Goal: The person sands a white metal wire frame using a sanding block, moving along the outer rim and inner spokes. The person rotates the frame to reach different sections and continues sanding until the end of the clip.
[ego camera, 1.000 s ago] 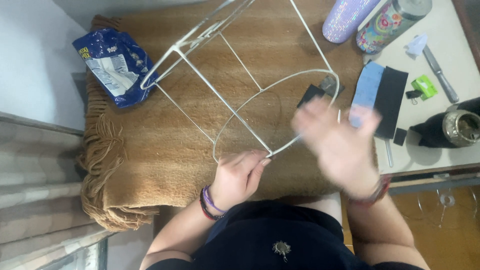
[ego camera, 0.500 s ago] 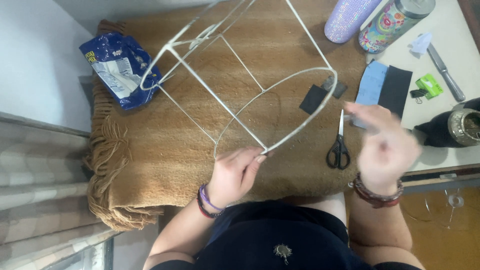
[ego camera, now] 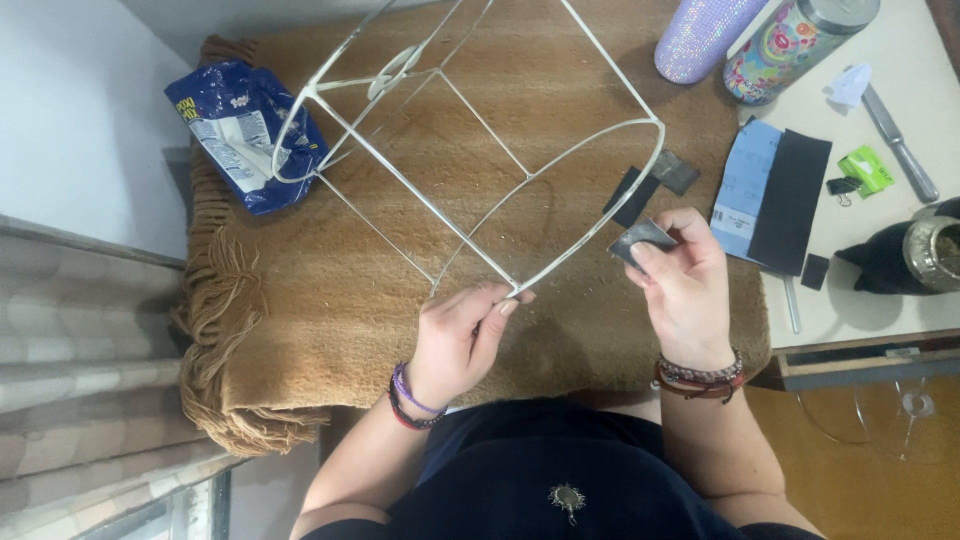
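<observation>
Since the earlier frame, the right hand (ego camera: 688, 290) has risen from beside the scissors and now pinches a small dark sandpaper piece (ego camera: 640, 240) between thumb and fingertips, close to the wire lampshade frame (ego camera: 470, 150). The scissors are no longer visible. The left hand (ego camera: 462, 335) is closed on the frame's lower ring, fingertips gripping the wire. The frame lies tilted on the brown blanket (ego camera: 330, 320), extending up and away from both hands. Dark sandpaper sheets (ego camera: 785, 200) lie just right of the right hand.

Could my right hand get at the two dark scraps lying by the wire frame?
Probably yes: the right hand sits just below the dark scraps with bare blanket between, though its grip already holds a grey piece.
</observation>
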